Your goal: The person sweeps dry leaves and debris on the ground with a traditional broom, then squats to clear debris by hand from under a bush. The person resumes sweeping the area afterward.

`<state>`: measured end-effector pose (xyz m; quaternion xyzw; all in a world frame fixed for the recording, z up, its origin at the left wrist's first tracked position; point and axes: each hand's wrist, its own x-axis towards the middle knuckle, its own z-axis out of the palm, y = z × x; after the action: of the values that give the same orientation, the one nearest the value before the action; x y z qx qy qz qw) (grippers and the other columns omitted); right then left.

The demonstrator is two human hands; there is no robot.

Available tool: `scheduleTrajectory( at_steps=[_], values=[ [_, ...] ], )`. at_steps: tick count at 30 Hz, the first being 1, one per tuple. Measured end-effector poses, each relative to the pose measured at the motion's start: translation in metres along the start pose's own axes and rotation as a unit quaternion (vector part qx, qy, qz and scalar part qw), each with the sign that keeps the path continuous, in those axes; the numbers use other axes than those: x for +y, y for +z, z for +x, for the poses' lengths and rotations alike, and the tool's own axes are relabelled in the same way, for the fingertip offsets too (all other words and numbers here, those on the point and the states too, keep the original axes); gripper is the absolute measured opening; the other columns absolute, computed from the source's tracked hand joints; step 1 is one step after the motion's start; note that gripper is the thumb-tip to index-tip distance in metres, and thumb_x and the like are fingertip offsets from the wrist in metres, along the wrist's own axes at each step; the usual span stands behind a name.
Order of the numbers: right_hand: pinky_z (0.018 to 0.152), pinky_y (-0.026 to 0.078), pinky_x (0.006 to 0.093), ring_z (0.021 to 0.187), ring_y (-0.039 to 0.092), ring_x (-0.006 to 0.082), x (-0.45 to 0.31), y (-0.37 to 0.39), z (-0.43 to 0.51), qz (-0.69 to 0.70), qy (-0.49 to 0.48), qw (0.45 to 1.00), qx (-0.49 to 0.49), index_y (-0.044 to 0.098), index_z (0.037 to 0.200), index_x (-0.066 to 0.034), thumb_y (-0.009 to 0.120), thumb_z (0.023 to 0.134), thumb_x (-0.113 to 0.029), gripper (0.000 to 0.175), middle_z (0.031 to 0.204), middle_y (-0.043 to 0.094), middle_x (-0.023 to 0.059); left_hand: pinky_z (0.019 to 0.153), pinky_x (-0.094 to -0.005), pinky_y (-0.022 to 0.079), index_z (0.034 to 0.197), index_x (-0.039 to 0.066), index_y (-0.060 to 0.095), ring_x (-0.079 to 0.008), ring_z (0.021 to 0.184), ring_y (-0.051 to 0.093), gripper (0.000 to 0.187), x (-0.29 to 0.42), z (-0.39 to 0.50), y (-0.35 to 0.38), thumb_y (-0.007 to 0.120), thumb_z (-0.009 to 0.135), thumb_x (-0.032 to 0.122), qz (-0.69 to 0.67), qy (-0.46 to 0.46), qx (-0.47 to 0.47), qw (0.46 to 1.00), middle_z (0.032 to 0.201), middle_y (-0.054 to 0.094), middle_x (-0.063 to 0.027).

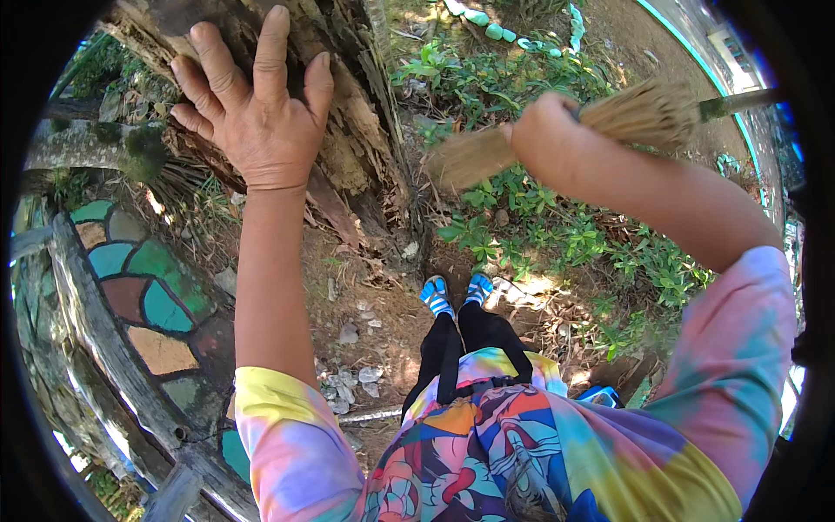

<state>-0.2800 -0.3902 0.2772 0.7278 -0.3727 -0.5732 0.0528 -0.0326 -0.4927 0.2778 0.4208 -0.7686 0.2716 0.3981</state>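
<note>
My left hand (261, 111) lies with its fingers spread against the rough, flaking trunk of a tree (355, 150), at the upper left of the view. To the right, my right hand (545, 140) is closed around a bundle of stiff tan bristles, which looks like a hand broom (636, 121). Its bristles stick out on both sides of my fist, and the end towards the trunk (470, 156) is blurred. A gap shows between that end and the trunk. How the fingers wrap the bundle is partly hidden by the back of the hand.
Leafy low plants (522, 215) grow right of the trunk. Loose stones (346, 385) lie on the soil near my feet. At the left are a weathered rail (111, 326) and a path of painted stones (163, 349). Painted edging stones (494, 31) curve along the top.
</note>
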Motion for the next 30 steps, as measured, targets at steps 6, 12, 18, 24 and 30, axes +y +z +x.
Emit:
scheduleTrajectory(
  at_steps=[6, 12, 18, 24, 30],
  values=[
    [0.056, 0.055, 0.0419, 0.075, 0.069, 0.0236, 0.053, -0.020, 0.004, 0.038, 0.123, 0.977, 0.173, 0.062, 0.123, -0.0075, 0.072, 0.076, -0.021, 0.049, 0.082, 0.069, 0.0037, 0.105, -0.0665, 0.022, 0.135, 0.037, 0.052, -0.0465, 0.137, 0.028, 0.054, 0.017, 0.006, 0.004, 0.065, 0.085, 0.052, -0.002, 0.004, 0.022, 1.000, 0.150, 0.032, -0.0173],
    [0.065, 0.056, 0.0415, 0.078, 0.070, 0.0242, 0.065, -0.094, -0.094, 0.222, 0.263, 0.936, 0.073, 0.075, 0.095, -0.0127, 0.061, 0.087, -0.017, 0.017, 0.092, 0.072, 0.0095, 0.110, -0.0630, 0.017, 0.144, 0.029, 0.045, -0.0444, 0.141, 0.025, 0.060, -0.006, 0.005, -0.017, 0.062, 0.087, 0.041, 0.096, 0.051, 0.050, 0.993, 0.156, 0.027, -0.0164],
    [0.070, 0.051, 0.0397, 0.083, 0.067, 0.0300, 0.070, 0.018, -0.151, 0.318, 0.321, 0.866, 0.215, 0.049, 0.139, -0.0289, 0.069, 0.082, -0.010, 0.063, 0.088, 0.067, 0.0169, 0.107, -0.0679, 0.022, 0.137, 0.033, 0.052, -0.0448, 0.140, 0.026, 0.057, 0.022, 0.018, -0.019, 0.065, 0.083, 0.042, 0.015, -0.011, -0.004, 1.000, 0.156, 0.027, -0.0139],
    [0.085, 0.051, 0.0446, 0.101, 0.065, 0.0368, -0.064, 0.092, -0.159, 0.474, 0.431, 0.759, 0.117, 0.037, 0.147, -0.0235, 0.076, 0.074, -0.015, 0.083, 0.112, 0.067, 0.0178, 0.106, -0.0691, 0.020, 0.133, 0.030, 0.055, -0.0454, 0.140, 0.025, 0.054, 0.002, 0.004, -0.024, 0.066, 0.082, 0.042, -0.039, -0.010, 0.037, 0.999, 0.154, 0.029, -0.0134],
    [0.076, 0.052, 0.0497, 0.086, 0.066, 0.0422, -0.230, 0.155, -0.213, 0.571, 0.455, 0.684, -0.006, 0.052, 0.103, -0.0059, 0.074, 0.067, -0.016, 0.043, 0.092, 0.068, 0.0242, 0.107, -0.0696, 0.016, 0.138, 0.027, 0.050, -0.0440, 0.142, 0.021, 0.057, 0.009, -0.002, -0.066, 0.063, 0.086, 0.044, -0.145, -0.018, 0.004, 0.989, 0.156, 0.023, -0.0167]
  ],
)
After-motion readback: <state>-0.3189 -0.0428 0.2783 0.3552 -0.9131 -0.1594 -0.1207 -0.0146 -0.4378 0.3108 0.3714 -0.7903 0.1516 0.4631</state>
